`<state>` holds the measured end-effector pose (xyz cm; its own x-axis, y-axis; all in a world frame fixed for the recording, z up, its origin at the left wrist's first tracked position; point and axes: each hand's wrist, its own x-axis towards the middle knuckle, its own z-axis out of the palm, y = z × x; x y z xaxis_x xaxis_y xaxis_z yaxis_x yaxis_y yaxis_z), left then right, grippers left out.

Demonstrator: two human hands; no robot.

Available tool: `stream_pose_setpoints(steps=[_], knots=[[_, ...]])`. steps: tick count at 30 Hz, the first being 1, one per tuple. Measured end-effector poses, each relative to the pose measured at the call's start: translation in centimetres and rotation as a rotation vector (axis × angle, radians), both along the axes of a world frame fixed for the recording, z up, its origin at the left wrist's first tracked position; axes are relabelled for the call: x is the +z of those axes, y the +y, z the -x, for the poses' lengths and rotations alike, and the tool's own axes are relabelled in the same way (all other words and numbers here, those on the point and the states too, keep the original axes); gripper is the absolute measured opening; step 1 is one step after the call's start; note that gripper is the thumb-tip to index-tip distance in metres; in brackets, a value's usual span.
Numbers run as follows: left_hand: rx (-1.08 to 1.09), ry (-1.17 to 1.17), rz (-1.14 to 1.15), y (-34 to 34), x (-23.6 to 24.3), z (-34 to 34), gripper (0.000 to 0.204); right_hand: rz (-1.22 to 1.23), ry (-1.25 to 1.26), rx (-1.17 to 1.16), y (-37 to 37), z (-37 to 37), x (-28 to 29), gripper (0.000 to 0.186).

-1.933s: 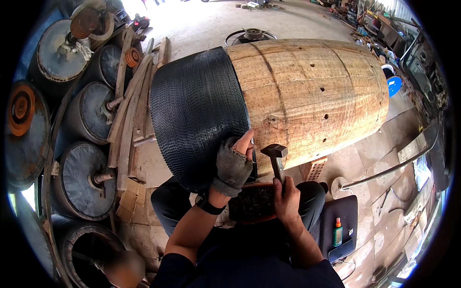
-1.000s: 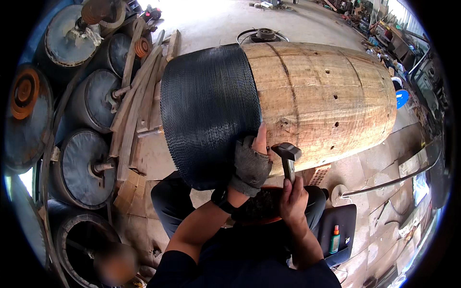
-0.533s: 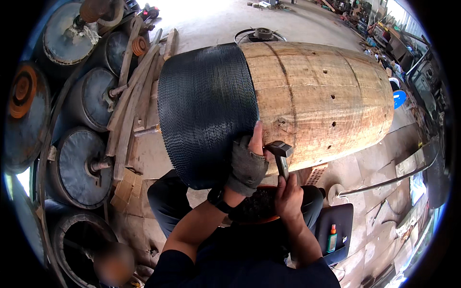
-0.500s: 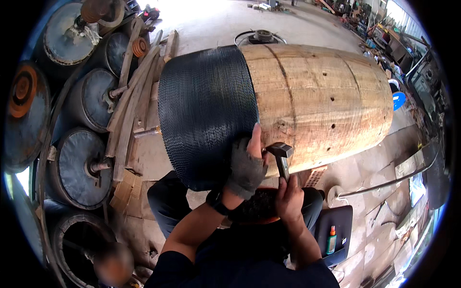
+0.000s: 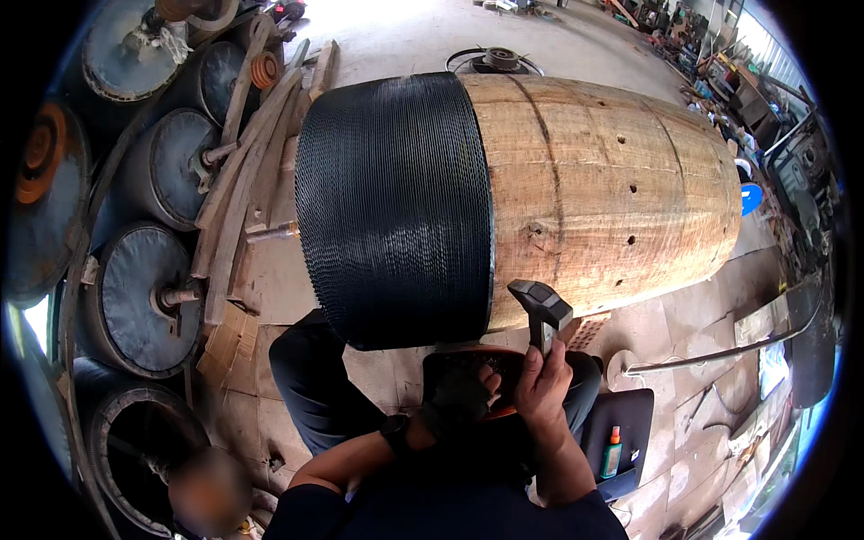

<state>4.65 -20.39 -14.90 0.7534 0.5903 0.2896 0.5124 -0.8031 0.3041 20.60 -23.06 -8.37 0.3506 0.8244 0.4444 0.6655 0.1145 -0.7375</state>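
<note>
A large wooden drum point(image 5: 621, 189) lies on its side in front of me. Its left part is wrapped in a ridged black covering point(image 5: 396, 216). My right hand point(image 5: 542, 387) is closed around the handle of a hammer point(image 5: 543, 308), whose head rises beside the drum's lower edge. In my lap sits a dark container with a reddish-brown inside point(image 5: 510, 363). My left hand point(image 5: 462, 396), in a dark fingerless glove, is at this container with its fingers curled together. Whatever they may hold is too small to make out.
Metal drums point(image 5: 148, 297) with shafts line the left side, wooden planks point(image 5: 247, 193) leaning beside them. A dark seat point(image 5: 630, 427) at lower right carries a green spray bottle point(image 5: 612, 453). Beyond the drum lies a wheel-like ring point(image 5: 499, 60). Clutter fills the far right.
My left hand has left the edge of the black covering and come down to the container in my lap. The hammer has moved slightly down and to the right.
</note>
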Motion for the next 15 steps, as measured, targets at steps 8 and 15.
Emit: stream_pose_setpoints(steps=[8, 15], knots=[[-0.014, 0.141, -0.073, -1.0, -2.2, -0.8, 0.013, 0.030, -0.092, -0.036, 1.1, -0.2, -0.5, 0.016], [0.013, 0.117, 0.026, -1.0, -3.3, -1.4, 0.023, 0.009, -0.123, -0.002, 1.4, -0.1, -0.1, 0.015]])
